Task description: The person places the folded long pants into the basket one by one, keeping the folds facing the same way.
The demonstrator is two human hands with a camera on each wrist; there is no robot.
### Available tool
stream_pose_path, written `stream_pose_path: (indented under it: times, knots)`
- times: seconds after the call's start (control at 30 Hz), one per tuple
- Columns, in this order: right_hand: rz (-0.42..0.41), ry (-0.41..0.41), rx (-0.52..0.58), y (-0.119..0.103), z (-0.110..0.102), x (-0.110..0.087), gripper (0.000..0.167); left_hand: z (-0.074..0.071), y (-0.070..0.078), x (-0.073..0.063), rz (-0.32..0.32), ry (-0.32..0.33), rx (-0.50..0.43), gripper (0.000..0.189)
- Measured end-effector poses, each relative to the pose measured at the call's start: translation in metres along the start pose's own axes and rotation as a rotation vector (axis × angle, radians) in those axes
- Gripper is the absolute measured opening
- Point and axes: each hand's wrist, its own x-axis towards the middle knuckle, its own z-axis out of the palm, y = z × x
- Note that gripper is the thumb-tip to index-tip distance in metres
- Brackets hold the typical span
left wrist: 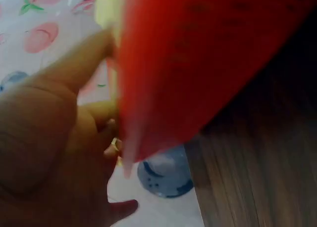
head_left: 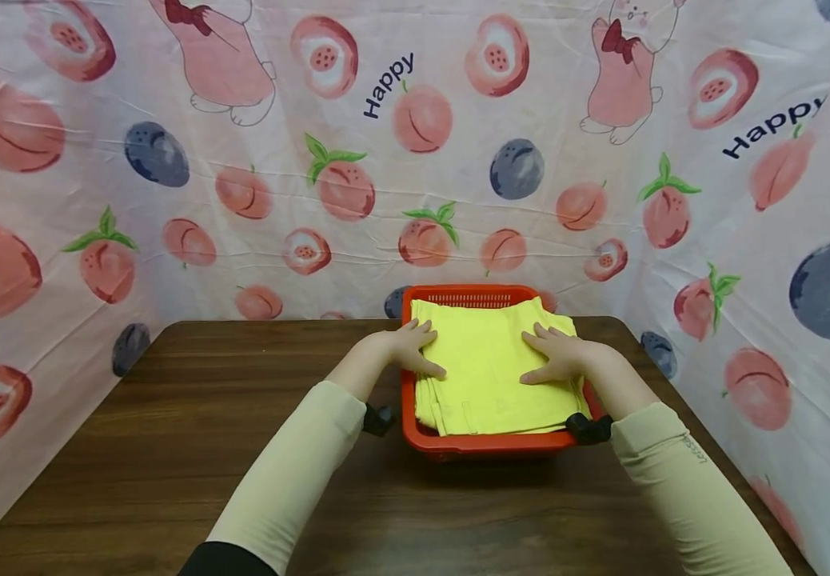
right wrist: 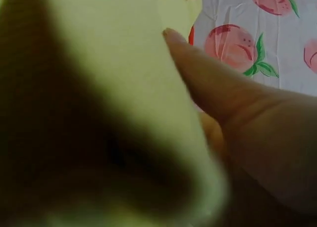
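Observation:
A folded yellow cloth (head_left: pixel 487 360), stacked in several layers, lies in a red plastic basket (head_left: pixel 458 442). On its left part rests my left hand (head_left: pixel 409 350), fingers spread and fairly straight. My right hand (head_left: pixel 561 354) lies on the right part of the cloth, its fingers spread too. In the left wrist view, the left hand (left wrist: pixel 49 133) is beside the blurred red basket wall (left wrist: pixel 198 64), with a strip of yellow behind the rim. The right wrist view has the right thumb (right wrist: pixel 208 71) against the yellow cloth (right wrist: pixel 119 44), which fills much of that view.
The basket stands toward the back right of a dark brown wooden table (head_left: pixel 206 424). A fruit-patterned curtain (head_left: pixel 242 144) hangs behind and along both sides. Black wrist devices (head_left: pixel 379 420) hang under both wrists, the right one overlapping the basket's front corner.

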Motion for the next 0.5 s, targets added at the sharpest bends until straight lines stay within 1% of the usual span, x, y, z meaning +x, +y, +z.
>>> stream_pose_path:
  times: [0.13,0.2,0.37,0.5]
  knots:
    - [0.007,0.007,-0.013,-0.0002,0.0014,-0.0032,0.095,0.0028,-0.0026,-0.0037,-0.023,0.042,0.06,0.096]
    - [0.012,-0.004,-0.025,-0.0013,0.0018,-0.0031,0.097,0.0032,-0.0029,-0.0041,-0.037,0.048,0.077,0.099]
    - [0.044,-0.032,-0.079,-0.0034,0.0008,-0.0033,0.1,0.0052,-0.0028,0.0006,-0.058,0.061,0.136,0.1]
    - [0.086,-0.069,-0.122,-0.0063,-0.0012,-0.0004,0.101,0.0077,-0.0032,0.0036,-0.073,0.075,0.15,0.099]
